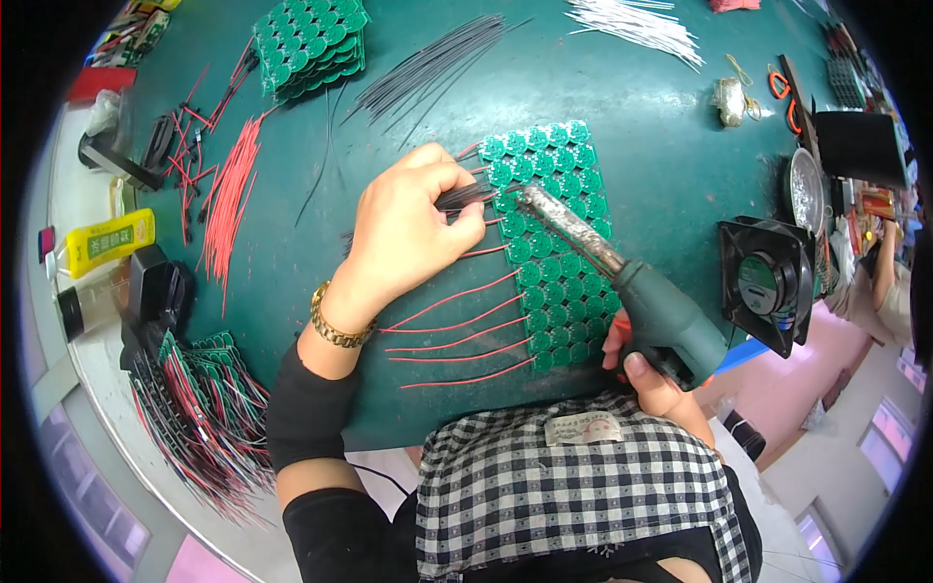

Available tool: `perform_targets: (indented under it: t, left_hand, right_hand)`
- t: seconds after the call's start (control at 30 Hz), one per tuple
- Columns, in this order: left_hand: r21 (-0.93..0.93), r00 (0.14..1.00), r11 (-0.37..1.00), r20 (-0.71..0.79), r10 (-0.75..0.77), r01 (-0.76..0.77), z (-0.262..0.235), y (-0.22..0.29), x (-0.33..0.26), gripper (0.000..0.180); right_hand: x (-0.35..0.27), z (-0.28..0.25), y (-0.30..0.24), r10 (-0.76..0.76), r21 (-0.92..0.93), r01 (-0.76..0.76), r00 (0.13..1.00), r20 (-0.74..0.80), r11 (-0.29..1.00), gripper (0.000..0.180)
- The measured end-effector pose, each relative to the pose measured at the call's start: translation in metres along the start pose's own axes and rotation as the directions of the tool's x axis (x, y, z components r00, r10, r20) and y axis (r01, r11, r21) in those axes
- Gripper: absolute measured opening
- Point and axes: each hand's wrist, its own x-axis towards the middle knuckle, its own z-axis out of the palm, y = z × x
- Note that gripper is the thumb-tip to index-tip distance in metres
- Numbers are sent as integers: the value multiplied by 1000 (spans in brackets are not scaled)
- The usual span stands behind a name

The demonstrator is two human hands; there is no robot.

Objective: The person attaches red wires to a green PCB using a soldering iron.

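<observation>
A panel of round green circuit boards (pixel 564 277) lies on the green table in front of me. Several red wires (pixel 457 324) stick out from its left edge in a rough row. My left hand (pixel 408 219) is closed in a pinch around a bundle of black wires (pixel 461 197), whose ends point at the panel's upper left edge. In my right hand (pixel 653 384) is a soldering gun (pixel 671 316) with a dark green body. Its metal barrel slants up and left over the panel, the tip close to the black wire ends. Whether the tip touches them I cannot tell.
Beyond my hands lie a stack of green panels (pixel 316 44), loose black wires (pixel 432 63) and white wires (pixel 641 27). Red wires (pixel 231 199) and a yellow bottle (pixel 109 241) are at left. A black fan (pixel 768 282) and orange scissors (pixel 779 87) sit at right.
</observation>
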Motion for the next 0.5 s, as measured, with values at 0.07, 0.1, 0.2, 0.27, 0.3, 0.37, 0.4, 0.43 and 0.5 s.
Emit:
perform_targets:
  t: [0.07, 0.1, 0.2, 0.27, 0.3, 0.37, 0.4, 0.43, 0.5]
  left_hand:
    - [-11, 1000, 1000, 6, -6, 6, 0, 1, 1, 13]
    - [-21, 1000, 1000, 12, -10, 10, 0, 1, 0, 13]
    - [-1, 1000, 1000, 12, -24, 24, 0, 3, 0, 13]
    - [3, 999, 999, 20, -35, 35, -1, 4, -1, 13]
    - [8, 998, 999, 27, -49, 49, -1, 5, -1, 13]
    - [25, 999, 999, 29, -37, 36, -1, 5, -1, 13]
    - [41, 999, 999, 29, -27, 25, -1, 5, -1, 13]
    - [42, 999, 999, 30, -23, 21, -1, 4, -2, 13]
    - [-5, 994, 994, -8, 109, -109, -4, 3, -4, 9]
  right_hand:
    - [-1, 1, -1, -24, 83, 28, 999, -45, 996, 51]
    - [-1, 0, 0, -60, 142, 65, 997, -41, 988, 40]
    - [-2, -1, 0, -77, 200, 86, 996, -52, 976, 32]
    - [0, -3, 0, -113, 169, 118, 993, -39, 979, 29]
    - [-1, -3, 1, -114, 170, 119, 993, -41, 978, 29]
    - [-3, -4, 2, -104, 142, 106, 994, -20, 984, 26]
    - [-4, -5, 4, -106, 142, 108, 994, -24, 984, 26]
    - [-5, -6, 6, -117, 140, 119, 993, -23, 983, 25]
    - [-7, -7, 8, -134, 141, 136, 991, -25, 981, 24]
